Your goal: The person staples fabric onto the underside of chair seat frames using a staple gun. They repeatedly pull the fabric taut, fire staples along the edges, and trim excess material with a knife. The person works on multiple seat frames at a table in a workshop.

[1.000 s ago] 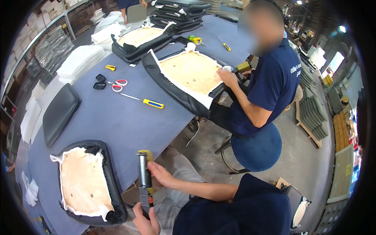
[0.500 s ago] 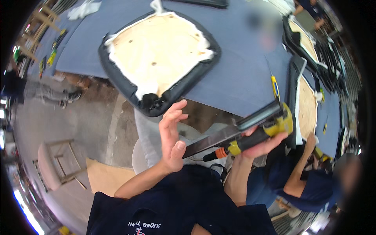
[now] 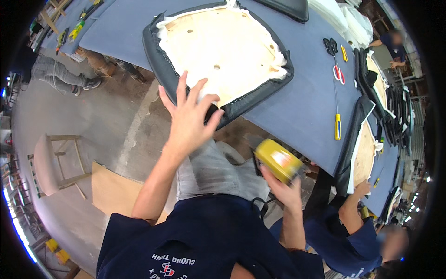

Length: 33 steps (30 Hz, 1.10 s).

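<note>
From where I stand, the person at the near side of the table [image 3: 302, 111] has the left hand [image 3: 189, 118] held out over the near corner of a black-covered seat pad [image 3: 220, 46], its grip loose, fingers spread wide and thumb apart; whether the fingertips press on the pad or hover just above it, I can't tell. The seat pad lies on the table with its pale wooden board facing up, white cloth folded in around the rim of the board, and its near corner juts out past the table's edge. The right hand [image 3: 287, 189] is off to the other side, below that same edge, its grip wrapped about a yellow tool [image 3: 278, 160] with a dark underside; the tool is blurred, and the fingers beneath it are mostly hidden. Farther along the table lie a screwdriver [image 3: 337, 126] with a yellow and blue handle, scissors [image 3: 339, 74] with red and white handles, and a small yellow cutter [image 3: 344, 53]. Over on the right a co-worker's hand [image 3: 362, 188] rests by the edge of another seat [image 3: 364, 156], likewise board up, and on the left a pale-backed chair [image 3: 49, 165] stands on the floor near a brown sheet [image 3: 114, 188].
</note>
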Available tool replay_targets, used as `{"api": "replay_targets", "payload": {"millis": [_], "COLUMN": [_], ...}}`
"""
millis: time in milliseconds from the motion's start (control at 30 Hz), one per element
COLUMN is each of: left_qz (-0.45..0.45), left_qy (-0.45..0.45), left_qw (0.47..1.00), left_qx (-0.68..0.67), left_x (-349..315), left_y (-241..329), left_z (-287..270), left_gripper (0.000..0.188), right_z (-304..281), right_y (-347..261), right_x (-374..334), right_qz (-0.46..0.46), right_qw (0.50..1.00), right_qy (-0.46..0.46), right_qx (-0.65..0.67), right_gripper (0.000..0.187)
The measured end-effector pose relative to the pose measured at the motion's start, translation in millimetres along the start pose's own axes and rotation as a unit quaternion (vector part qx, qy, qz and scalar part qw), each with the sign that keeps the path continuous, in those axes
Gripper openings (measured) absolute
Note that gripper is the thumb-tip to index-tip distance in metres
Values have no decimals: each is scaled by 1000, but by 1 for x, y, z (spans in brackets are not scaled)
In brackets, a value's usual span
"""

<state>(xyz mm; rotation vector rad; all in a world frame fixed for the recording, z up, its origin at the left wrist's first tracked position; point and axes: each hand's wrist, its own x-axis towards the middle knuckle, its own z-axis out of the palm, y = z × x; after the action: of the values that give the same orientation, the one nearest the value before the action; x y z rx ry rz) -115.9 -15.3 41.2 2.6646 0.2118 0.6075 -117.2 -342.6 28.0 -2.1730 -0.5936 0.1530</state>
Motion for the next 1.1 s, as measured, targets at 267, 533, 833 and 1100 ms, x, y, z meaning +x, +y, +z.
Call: {"api": "replay_targets", "payload": {"millis": [267, 533, 833, 1100], "left_qz": [-38, -68, -80, -68], "left_qy": [-95, -69, -47, -14], "left_qw": [991, 987, 989, 982], "left_qx": [-92, -126, -119, -176], "left_x": [28, 24, 27, 19], "left_y": [-16, -12, -11, -17], "left_z": [32, 42, 47, 43], "left_gripper": [14, 11, 12, 6], "right_z": [33, 65, 69, 70], "right_y": [-33, -12, -25, -22], "right_x": [67, 81, 83, 78], "right_qz": [-4, 4, 28, 71], "right_qw": [998, 998, 998, 996], "right_qy": [-56, 2, -52, -51], "right_qx": [20, -68, -20, 10], "right_gripper": [52, 56, 39, 48]}}
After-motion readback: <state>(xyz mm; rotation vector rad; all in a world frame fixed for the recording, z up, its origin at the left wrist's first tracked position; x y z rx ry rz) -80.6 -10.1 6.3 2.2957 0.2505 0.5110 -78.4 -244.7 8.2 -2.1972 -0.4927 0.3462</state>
